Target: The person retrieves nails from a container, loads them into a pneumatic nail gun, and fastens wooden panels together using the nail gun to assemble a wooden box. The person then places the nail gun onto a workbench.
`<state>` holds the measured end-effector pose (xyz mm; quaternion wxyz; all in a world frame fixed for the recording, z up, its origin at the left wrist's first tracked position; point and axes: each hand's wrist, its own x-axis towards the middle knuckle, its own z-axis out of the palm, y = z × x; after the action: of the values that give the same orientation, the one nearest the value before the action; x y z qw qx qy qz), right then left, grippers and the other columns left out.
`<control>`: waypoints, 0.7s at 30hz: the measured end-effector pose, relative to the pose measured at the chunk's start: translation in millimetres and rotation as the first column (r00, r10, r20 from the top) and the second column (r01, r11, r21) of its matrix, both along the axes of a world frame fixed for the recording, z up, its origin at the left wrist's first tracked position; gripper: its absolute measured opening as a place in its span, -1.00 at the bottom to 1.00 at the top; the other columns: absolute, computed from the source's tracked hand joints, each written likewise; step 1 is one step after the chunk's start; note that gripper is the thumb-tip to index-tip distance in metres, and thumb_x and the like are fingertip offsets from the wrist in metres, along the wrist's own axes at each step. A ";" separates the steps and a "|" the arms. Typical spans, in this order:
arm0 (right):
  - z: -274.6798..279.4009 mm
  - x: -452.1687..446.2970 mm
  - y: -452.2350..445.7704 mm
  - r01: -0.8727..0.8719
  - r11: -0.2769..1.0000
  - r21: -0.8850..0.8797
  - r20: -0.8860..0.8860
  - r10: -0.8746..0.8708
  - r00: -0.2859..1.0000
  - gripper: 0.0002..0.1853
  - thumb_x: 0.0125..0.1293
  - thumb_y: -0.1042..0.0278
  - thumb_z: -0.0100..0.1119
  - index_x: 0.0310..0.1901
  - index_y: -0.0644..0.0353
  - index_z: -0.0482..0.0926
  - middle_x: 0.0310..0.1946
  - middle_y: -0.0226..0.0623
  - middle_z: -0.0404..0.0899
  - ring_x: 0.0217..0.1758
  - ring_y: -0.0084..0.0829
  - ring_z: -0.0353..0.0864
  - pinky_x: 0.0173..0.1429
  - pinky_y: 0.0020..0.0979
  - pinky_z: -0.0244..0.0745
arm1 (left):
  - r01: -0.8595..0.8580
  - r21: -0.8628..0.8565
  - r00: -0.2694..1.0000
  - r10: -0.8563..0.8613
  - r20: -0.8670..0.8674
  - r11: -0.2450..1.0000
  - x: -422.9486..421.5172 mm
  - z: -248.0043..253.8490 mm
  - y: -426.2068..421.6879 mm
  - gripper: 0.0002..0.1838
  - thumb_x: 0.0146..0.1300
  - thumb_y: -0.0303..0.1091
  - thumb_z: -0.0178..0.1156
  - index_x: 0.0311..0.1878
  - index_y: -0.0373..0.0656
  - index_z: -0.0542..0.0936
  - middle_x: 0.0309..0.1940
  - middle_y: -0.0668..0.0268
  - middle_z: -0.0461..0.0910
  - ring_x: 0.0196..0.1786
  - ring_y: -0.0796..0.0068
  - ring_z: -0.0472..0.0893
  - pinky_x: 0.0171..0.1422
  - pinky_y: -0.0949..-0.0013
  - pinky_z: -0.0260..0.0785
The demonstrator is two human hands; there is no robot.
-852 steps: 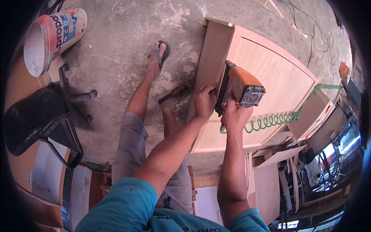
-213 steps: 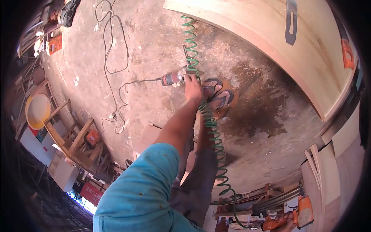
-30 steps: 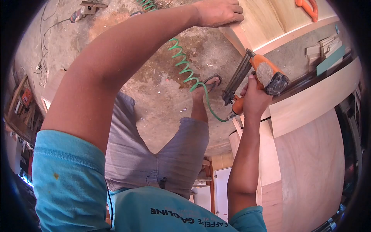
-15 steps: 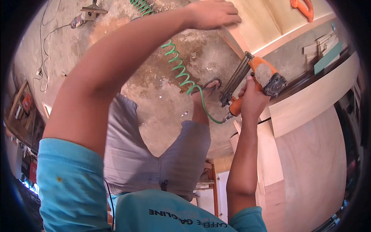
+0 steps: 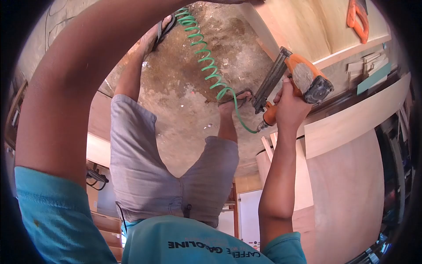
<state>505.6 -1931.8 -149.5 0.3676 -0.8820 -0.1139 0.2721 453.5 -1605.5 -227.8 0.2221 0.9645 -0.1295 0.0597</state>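
Note:
My right hand (image 5: 291, 105) is wrapped round the handle of an orange and black nail gun (image 5: 303, 77), held beside the corner of a pale wooden panel piece (image 5: 307, 26). The gun's long dark magazine slants down to the left. A coiled green air hose (image 5: 205, 57) runs from the base of its handle up to the top edge. Only a sliver of my left hand (image 5: 251, 1) shows at the top edge, close to the panel's near side; its fingers are mostly cut off by the frame.
An orange-handled saw (image 5: 358, 24) lies on the panel at the upper right. Wood offcuts (image 5: 367, 64) and a green strip (image 5: 373, 79) lie beyond. Large plywood sheets (image 5: 347, 189) stand at the right. My feet are on the stained concrete floor (image 5: 176, 97).
My left arm has moved up, carrying the hand mostly out of frame. My other foot has come into view at the upper left, and the grinder there has gone from view. The nail gun stays in my right hand.

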 end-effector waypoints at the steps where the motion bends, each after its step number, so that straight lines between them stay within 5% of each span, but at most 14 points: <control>1: 3.0 -0.4 2.9 -0.003 1.000 -0.004 -0.006 0.003 1.000 -0.89 0.35 0.46 0.18 -0.18 0.27 0.48 -0.64 -0.41 0.41 -0.66 -0.58 0.41 -0.57 -0.47 0.35 | 0.002 0.001 1.000 -0.002 -0.001 1.000 0.1 1.7 -1.0 -0.82 0.26 -0.30 0.10 -0.12 -0.13 0.54 -0.15 0.25 0.53 0.00 0.21 0.51 0.12 0.19 0.38; 5: 26.3 -7.6 25.9 0.143 0.988 -0.059 -0.162 -0.151 0.975 -0.88 0.36 0.44 0.19 -0.19 0.28 0.49 -0.65 -0.41 0.42 -0.66 -0.57 0.42 -0.57 -0.47 0.36 | 0.006 -0.005 1.000 -0.006 -0.004 1.000 2.6 3.2 -0.1 -0.82 0.26 -0.30 0.10 -0.13 -0.14 0.54 -0.16 0.25 0.53 0.00 0.21 0.51 0.12 0.19 0.38; 21: 36.0 1.7 27.0 0.147 0.984 -0.100 -0.114 -0.158 0.981 -0.86 0.36 0.40 0.17 -0.31 0.29 0.53 -0.65 -0.40 0.44 -0.66 -0.55 0.45 -0.55 -0.46 0.36 | 0.038 0.035 0.999 -0.038 -0.012 0.999 10.3 20.5 -3.6 -0.83 0.26 -0.31 0.08 -0.15 -0.14 0.54 -0.17 0.24 0.53 0.01 0.21 0.52 0.12 0.19 0.39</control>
<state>507.3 -1904.8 -113.5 0.3532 -0.8856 -0.0108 0.3013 463.8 -1609.0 -207.3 0.2069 0.9660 -0.1476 0.0478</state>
